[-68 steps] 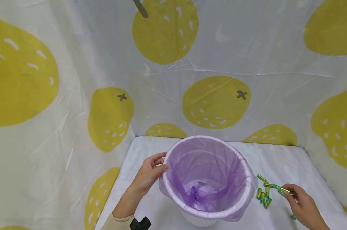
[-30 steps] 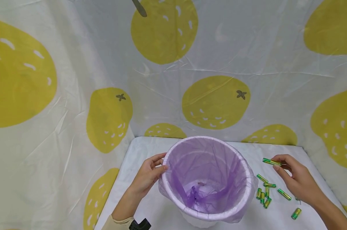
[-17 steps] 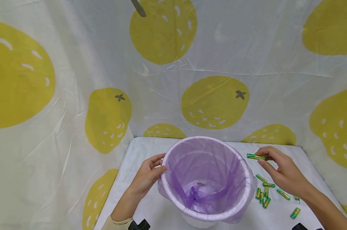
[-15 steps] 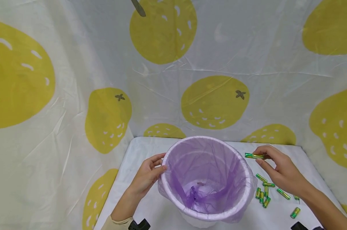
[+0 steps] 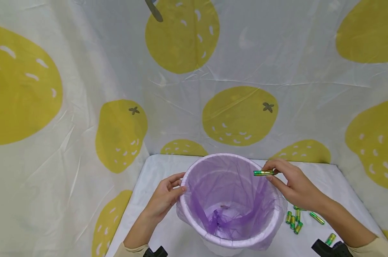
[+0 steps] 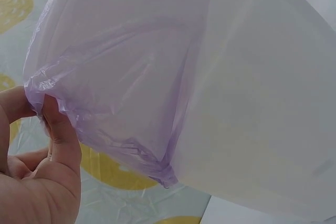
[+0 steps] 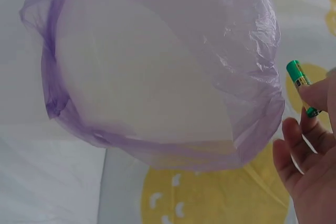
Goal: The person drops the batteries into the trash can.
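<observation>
A white trash bin point(image 5: 224, 250) stands on the table, lined with a translucent purple bag point(image 5: 207, 171) folded over its rim. My left hand point(image 5: 164, 194) grips the rim on the left, thumb on the inside edge; in the left wrist view its fingers point(image 6: 60, 135) pinch rim and bag. My right hand point(image 5: 293, 180) pinches a green and gold battery point(image 5: 262, 173) between thumb and fingers, over the bin's right rim. The battery point(image 7: 295, 73) also shows in the right wrist view, beside the bag's outer fold. Inside the bin, the bag lies crumpled at the bottom.
Several more green and gold batteries point(image 5: 292, 222) lie on the white table right of the bin, one point(image 5: 317, 218) apart from the cluster, another point(image 5: 330, 239) near the right wrist camera. A fruit-print curtain point(image 5: 178, 107) encloses the table's back and sides.
My right hand has picked a battery up from the scattered ones and carried it up and leftward to the bin's rim. My left hand has kept its grip on the rim.
</observation>
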Available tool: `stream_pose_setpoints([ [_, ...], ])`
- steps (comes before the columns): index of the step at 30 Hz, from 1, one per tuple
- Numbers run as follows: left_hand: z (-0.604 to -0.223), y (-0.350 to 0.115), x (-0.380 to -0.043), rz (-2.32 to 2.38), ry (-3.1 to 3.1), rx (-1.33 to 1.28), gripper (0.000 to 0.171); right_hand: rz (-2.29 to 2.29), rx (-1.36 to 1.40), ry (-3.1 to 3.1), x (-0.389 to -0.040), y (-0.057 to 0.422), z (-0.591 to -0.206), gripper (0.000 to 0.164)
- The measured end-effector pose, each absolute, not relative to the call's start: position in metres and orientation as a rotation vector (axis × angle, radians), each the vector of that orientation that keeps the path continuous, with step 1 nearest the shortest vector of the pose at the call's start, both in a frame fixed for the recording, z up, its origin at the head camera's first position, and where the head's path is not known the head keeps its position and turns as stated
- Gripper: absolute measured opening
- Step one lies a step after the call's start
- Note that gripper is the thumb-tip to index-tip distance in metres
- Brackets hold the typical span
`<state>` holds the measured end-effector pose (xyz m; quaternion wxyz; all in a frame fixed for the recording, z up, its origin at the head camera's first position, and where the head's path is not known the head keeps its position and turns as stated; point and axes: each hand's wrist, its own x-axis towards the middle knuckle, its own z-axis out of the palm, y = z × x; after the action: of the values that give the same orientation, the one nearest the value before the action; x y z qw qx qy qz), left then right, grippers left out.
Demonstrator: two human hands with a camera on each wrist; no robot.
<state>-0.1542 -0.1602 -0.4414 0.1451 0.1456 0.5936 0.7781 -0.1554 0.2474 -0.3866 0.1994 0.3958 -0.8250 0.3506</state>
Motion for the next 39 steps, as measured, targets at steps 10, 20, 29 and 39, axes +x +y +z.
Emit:
stream_pose_setpoints([
  [10,-0.441,-0.162,-0.152,2.235,1.704,0.405,0.058,1.052,1.208,-2.27,-0.168,0.221,-0.381,0.05],
  [20,-0.443,-0.16,-0.153,2.231,1.696,0.399,0.058,1.067,1.314,-2.274,-0.178,0.197,-0.375,0.041],
  [29,-0.442,-0.16,-0.156,2.222,1.709,0.412,0.057,0.982,1.194,-2.356,-0.183,0.19,-0.368,0.045],
  [39,-0.441,-0.16,-0.157,2.214,1.72,0.383,0.057,0.98,1.184,-2.33,-0.182,0.202,-0.368,0.047],
])
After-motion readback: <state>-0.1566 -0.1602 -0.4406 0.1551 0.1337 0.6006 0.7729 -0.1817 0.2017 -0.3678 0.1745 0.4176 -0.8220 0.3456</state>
